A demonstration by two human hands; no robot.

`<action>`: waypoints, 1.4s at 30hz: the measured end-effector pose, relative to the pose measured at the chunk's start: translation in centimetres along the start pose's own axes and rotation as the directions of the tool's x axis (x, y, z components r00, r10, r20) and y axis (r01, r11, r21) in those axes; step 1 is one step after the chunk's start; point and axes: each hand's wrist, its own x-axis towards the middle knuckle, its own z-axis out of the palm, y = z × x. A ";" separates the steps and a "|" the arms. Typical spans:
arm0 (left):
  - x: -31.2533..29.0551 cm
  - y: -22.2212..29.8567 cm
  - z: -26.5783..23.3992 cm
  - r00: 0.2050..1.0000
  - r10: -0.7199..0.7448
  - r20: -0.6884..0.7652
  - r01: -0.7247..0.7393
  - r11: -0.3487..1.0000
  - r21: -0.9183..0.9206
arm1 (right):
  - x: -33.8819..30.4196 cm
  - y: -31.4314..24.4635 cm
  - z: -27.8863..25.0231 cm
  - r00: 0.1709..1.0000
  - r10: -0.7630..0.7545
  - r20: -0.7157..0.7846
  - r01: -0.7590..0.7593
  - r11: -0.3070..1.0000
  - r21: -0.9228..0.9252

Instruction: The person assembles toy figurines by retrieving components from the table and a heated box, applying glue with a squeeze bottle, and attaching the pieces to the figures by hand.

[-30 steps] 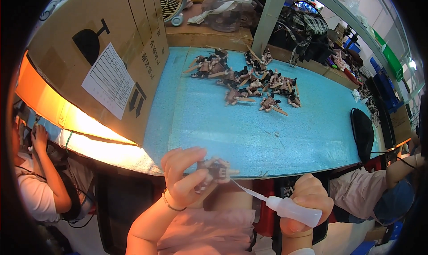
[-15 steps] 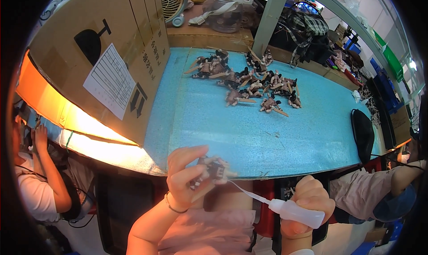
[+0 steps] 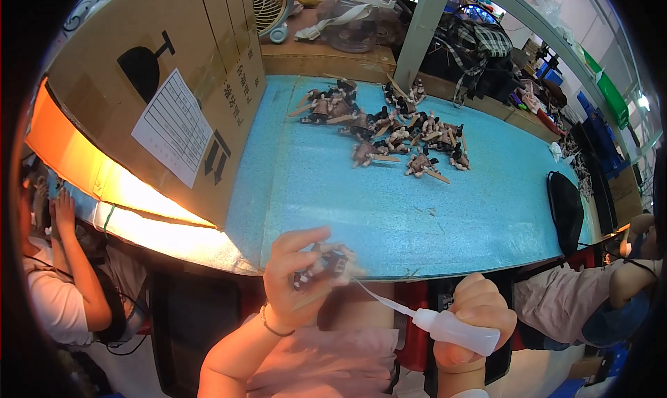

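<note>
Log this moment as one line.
left hand: holds small figure | right hand: holds squeeze bottle, nozzle at figure | blue table: figure pile

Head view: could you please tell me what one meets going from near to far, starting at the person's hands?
Squeeze bottle in the right hand → small figure in the left hand → blue foam mat → pile of small figures on sticks → clear plastic bag → fan.

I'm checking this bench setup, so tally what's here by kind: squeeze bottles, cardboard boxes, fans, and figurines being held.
Squeeze bottle, white, in the right hand: 1
Small figurine in the left hand: 1
Cardboard box, large: 1
Fan: 1
Total: 4
The pile of figurines on the blue table is too tangled to count.
</note>
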 end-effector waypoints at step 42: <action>0.0 0.2 0.0 1.000 0.000 -0.010 0.000 0.998 -0.063 | 0.7 -0.1 -0.2 0.999 0.000 0.039 0.003 0.998 -0.064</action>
